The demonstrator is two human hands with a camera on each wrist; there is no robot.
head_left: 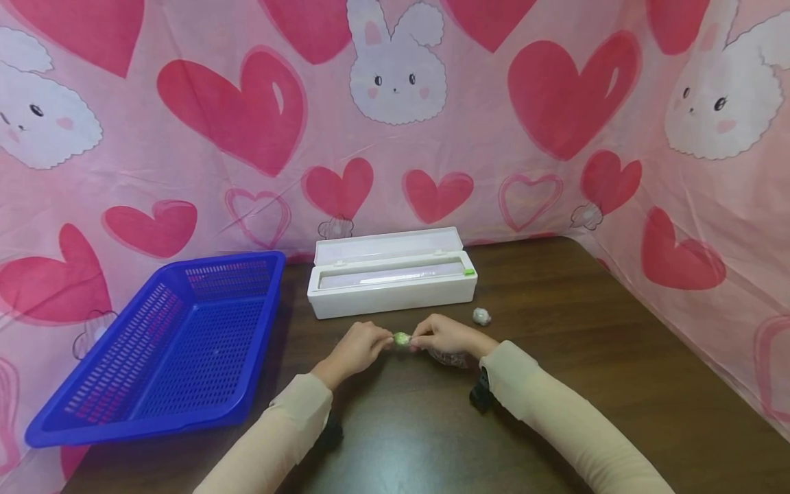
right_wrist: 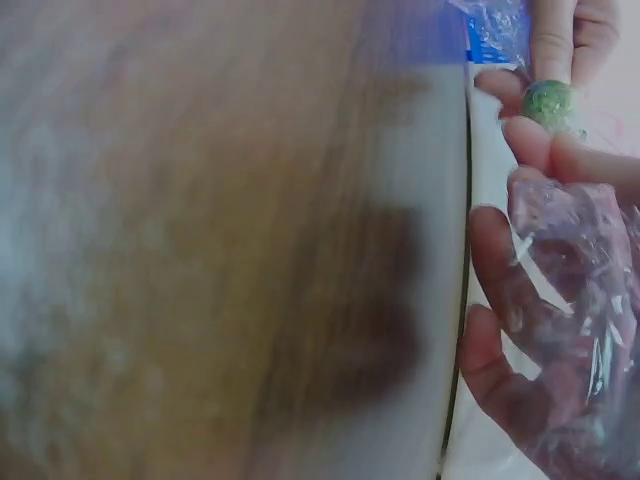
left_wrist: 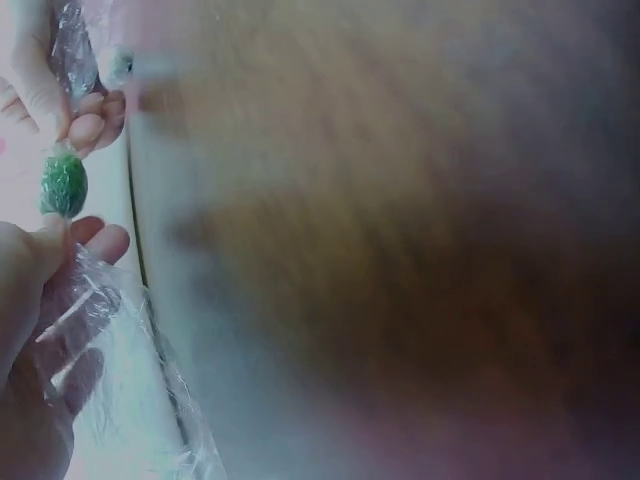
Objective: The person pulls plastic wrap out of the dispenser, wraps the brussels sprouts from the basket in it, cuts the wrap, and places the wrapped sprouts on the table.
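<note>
A small, rounded green item point(head_left: 402, 339) wrapped in clear cling film point(left_wrist: 120, 360) hangs between both hands, just above the table. My left hand point(head_left: 361, 350) pinches the film on one side of it, thumb against finger. On the other side, my right hand point(head_left: 449, 335) pinches the opposite end close to the green item. Loose film trails over the palms in both wrist views. What the green item is, the film and its size do not let me tell. Beyond the hands stands a white cling film dispenser box point(head_left: 395, 295), lid raised.
A blue plastic basket point(head_left: 259, 357) stands at the left. A small whitish film-wrapped ball point(head_left: 481, 316) lies to the right of the dispenser. Crumpled clear film point(head_left: 449, 358) shows beneath the right wrist. The brown table point(head_left: 586, 343) meets a heart-patterned cloth point(head_left: 697, 206) behind and at the right.
</note>
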